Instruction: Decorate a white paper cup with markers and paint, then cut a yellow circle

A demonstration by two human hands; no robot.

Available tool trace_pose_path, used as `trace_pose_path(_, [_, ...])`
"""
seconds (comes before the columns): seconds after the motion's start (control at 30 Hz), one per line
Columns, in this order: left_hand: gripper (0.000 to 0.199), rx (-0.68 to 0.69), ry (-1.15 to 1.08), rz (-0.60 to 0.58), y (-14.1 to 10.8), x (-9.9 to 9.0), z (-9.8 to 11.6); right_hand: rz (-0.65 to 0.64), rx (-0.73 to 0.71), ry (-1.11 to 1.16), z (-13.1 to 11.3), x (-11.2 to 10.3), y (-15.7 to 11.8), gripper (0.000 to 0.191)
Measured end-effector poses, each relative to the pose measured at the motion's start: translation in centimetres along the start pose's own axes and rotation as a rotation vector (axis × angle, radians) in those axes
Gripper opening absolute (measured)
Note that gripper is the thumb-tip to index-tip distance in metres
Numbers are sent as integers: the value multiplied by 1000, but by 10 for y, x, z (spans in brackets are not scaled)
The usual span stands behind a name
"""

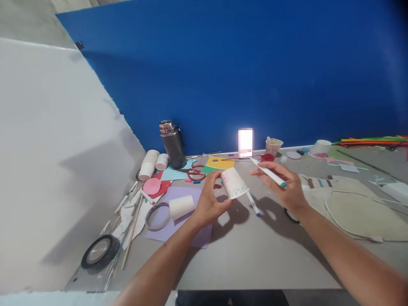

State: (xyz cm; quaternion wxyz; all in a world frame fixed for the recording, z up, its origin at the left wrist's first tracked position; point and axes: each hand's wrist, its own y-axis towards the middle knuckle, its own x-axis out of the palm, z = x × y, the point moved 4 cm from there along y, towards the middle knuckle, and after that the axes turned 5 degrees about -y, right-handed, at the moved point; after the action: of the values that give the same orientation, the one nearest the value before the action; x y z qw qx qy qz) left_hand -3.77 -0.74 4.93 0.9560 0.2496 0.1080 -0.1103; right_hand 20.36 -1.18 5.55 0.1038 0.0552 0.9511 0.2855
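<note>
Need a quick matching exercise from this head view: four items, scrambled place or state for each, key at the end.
Things:
1. drawn-on cup
2. green-ended marker
3. blue-ended marker
4. dark flask

Place or state:
A. lying on the gray tabletop
B. held in the right hand
C. standing near the blue panel
D. held in the left hand

Pairs: 1-D, 2-B, 3-A, 4-C
</note>
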Motion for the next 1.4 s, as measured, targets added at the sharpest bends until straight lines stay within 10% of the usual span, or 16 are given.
trace_pose_path(1.07, [87,-56,-220,-127,2,4,-24,25,-222,-97,-34,0,-15,10])
trace_pose_path(1.27, [85,-24,-18,-113,-1,2,-18,73,-221,-106,-38,2,-16,17])
trace_pose_path(1.4, [81,52,125,-137,-3,2,-11,-114,-204,-279,-34,11,-10,30])
